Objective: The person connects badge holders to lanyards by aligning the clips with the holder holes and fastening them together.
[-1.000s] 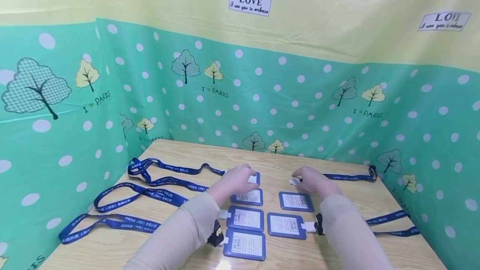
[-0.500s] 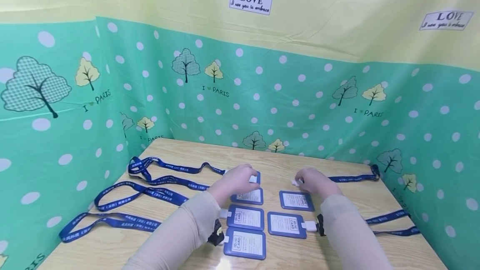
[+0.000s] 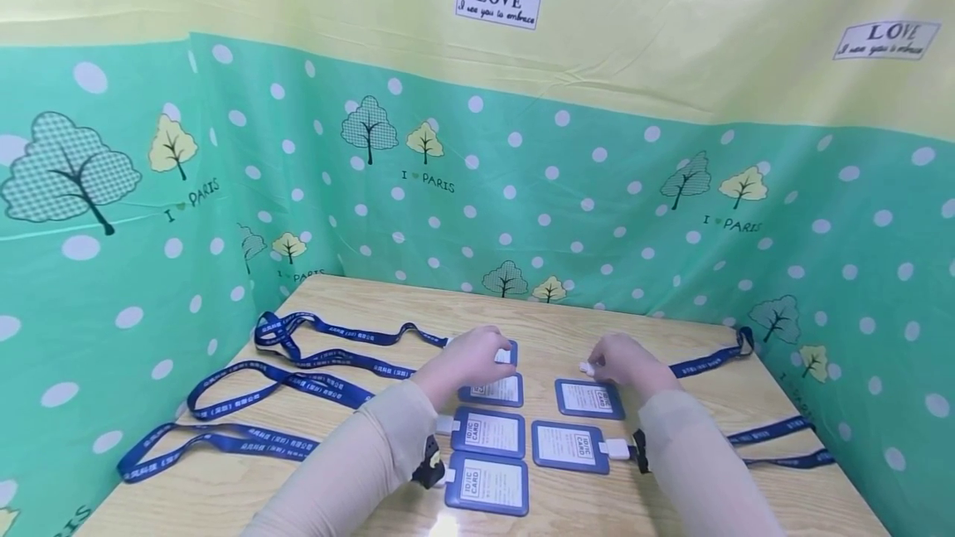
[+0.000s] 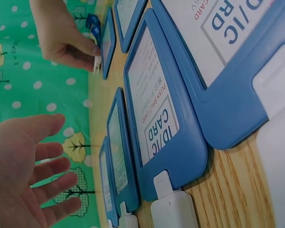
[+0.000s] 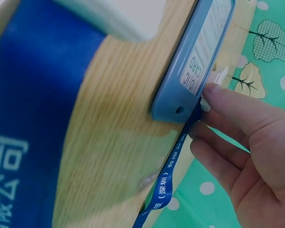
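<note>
My right hand pinches the white plastic clip at the end of a blue lanyard, between thumb and fingers. Just in front of it lies a blue ID card holder, its slot bare in the right wrist view, with the lanyard strap running past its edge. In the left wrist view my left hand has loosely spread fingers and holds nothing. It hovers over the far end of the left column, partly hiding the farthest card holder and the card holder below it.
Two card holders lie nearer in the left column, white clips attached, their lanyards looped leftward. On the right, one clipped card holder joins a lanyard. Patterned curtains surround the wooden table.
My right hand has shifted slightly to the right and toward me with the clip, and the lanyard strap behind it has changed its angle. The left hand stays in about the same place.
</note>
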Demonstrator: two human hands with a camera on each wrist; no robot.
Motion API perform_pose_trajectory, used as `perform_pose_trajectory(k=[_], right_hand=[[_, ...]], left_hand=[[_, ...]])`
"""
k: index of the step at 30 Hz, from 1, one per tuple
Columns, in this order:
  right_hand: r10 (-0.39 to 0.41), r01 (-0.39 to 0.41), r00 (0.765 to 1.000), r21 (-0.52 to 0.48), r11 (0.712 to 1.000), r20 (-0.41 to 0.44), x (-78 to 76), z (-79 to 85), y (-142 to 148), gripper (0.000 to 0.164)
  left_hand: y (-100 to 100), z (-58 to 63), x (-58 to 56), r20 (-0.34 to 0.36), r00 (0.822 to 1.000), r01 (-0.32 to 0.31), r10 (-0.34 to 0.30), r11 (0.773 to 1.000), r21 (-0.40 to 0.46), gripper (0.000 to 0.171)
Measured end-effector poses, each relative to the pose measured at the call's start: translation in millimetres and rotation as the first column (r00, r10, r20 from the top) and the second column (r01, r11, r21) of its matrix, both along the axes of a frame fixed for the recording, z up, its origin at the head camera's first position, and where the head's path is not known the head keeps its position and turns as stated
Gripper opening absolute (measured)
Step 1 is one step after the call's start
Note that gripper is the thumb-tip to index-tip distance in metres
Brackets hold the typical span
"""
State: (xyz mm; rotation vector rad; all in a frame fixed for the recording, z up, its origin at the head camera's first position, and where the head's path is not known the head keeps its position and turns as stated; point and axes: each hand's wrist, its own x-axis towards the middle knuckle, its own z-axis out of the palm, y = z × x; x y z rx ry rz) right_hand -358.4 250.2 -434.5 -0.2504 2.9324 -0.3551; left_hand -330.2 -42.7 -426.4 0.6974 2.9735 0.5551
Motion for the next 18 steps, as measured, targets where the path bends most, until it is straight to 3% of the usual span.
perform_pose_trajectory(k=[10, 18], right_hand=[[-0.028, 0.028, 1.000, 0.011, 1.000, -0.008, 0.7, -1.8, 3.2, 0.018], [-0.036, 0.036, 0.999, 0.013, 0.999, -0.008, 0.2, -3.0, 5.7, 0.018]], left_hand=[[0.8, 1.1, 2.3, 0.009, 1.000, -0.002, 0.002, 1.000, 0.004, 0.047], [8.9, 9.2, 1.4, -0.052, 0.998, 0.029, -0.027, 0.999, 0.036, 0.046]])
